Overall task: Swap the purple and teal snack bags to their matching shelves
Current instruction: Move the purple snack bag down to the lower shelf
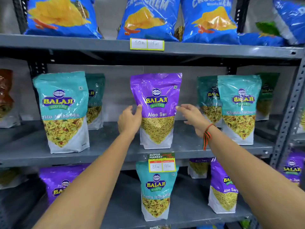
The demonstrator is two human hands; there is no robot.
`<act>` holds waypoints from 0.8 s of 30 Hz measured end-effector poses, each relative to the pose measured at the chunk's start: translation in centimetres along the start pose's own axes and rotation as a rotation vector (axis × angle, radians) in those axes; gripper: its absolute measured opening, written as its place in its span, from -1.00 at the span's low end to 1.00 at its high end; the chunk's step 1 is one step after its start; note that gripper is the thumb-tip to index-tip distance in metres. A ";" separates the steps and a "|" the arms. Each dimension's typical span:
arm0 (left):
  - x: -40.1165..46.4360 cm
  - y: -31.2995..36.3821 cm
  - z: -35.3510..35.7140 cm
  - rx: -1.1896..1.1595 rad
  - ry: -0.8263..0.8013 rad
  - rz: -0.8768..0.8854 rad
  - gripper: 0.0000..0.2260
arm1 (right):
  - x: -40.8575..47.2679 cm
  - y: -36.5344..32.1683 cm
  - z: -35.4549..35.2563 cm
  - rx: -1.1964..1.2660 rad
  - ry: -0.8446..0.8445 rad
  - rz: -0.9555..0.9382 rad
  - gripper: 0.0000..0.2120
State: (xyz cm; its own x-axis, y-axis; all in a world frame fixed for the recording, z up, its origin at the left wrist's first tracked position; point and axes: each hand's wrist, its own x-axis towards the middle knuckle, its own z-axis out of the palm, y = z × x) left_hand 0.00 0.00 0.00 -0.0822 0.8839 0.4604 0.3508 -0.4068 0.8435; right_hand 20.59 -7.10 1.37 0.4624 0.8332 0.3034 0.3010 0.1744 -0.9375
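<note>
A purple Aloo Sev bag stands upright in the middle of the middle shelf, among teal bags. My left hand touches its left edge, thumb on the front and fingers behind. My right hand hovers just off its right edge, fingers spread, holding nothing. Directly below, a teal Khatta Mitha Mix bag stands upright on the lower shelf, among purple bags.
Teal bags stand at the left and right of the middle shelf. Purple bags flank the lower teal one. Blue chip bags fill the top shelf. A price tag hangs on the middle shelf's edge. A grey upright bounds the right.
</note>
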 end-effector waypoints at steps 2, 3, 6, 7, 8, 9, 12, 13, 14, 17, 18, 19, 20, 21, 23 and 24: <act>-0.1 0.0 0.8 -0.015 0.062 0.026 -0.63 | 0.6 0.3 0.4 0.007 -0.061 0.008 -0.69; -0.3 -0.1 1.2 -0.025 0.097 0.037 -0.67 | 1.0 0.7 0.6 0.005 -0.076 -0.012 -0.73; -0.6 0.2 1.9 -0.048 0.162 0.034 -0.72 | 2.1 1.8 1.0 0.061 -0.047 -0.072 -0.75; -0.5 0.1 2.0 -0.047 0.181 0.035 -0.74 | 2.4 2.0 1.0 0.083 -0.035 -0.083 -0.78; -0.5 0.2 2.0 -0.036 0.197 0.023 -0.75 | 2.6 2.2 1.1 0.108 -0.023 -0.094 -0.83; -0.5 0.3 2.1 -0.036 0.207 0.020 -0.75 | 2.8 2.3 1.2 0.125 -0.015 -0.107 -0.86; -0.5 0.6 1.9 -0.041 0.233 0.005 -0.73 | 2.8 2.2 1.5 0.138 0.025 -0.147 -0.89; -0.7 0.5 1.7 -0.037 0.245 0.013 -0.71 | 2.7 2.1 1.6 0.140 0.030 -0.160 -0.88; -0.9 0.4 1.3 -0.034 0.257 0.027 -0.71 | 2.4 1.9 1.8 0.139 0.032 -0.173 -0.86; -1.8 0.3 -0.5 -0.059 0.312 0.066 -0.76 | 0.9 0.7 2.6 0.168 0.014 -0.217 -0.82; -2.2 0.4 -1.3 -0.077 0.333 0.072 -0.77 | 0.1 0.2 3.1 0.177 0.005 -0.230 -0.83; -2.7 0.4 -2.2 -0.091 0.358 0.081 -0.77 | -0.8 -0.4 3.5 0.187 -0.006 -0.245 -0.83; -3.2 0.2 -3.2 -0.104 0.379 0.088 -0.77 | -1.8 -0.9 4.0 0.193 -0.020 -0.257 -0.83; -3.8 -0.1 -4.2 -0.117 0.402 0.101 -0.77 | -2.9 -1.2 4.5 0.199 -0.036 -0.266 -0.84; -5.2 -1.1 -6.2 -0.139 0.447 0.126 -0.77 | -5.1 -1.5 5.5 0.204 -0.073 -0.278 -0.88; -6.0 -1.8 -7.2 -0.147 0.465 0.136 -0.78 | -6.4 -1.4 6.0 0.205 -0.096 -0.279 -0.89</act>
State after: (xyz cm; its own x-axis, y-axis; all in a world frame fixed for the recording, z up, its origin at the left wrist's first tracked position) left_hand -6.85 -6.27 -2.28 -0.4634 0.6378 0.6153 0.2546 -0.5692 0.7818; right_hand 12.21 -9.48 -0.25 0.3021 0.7824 0.5446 0.2267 0.4960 -0.8382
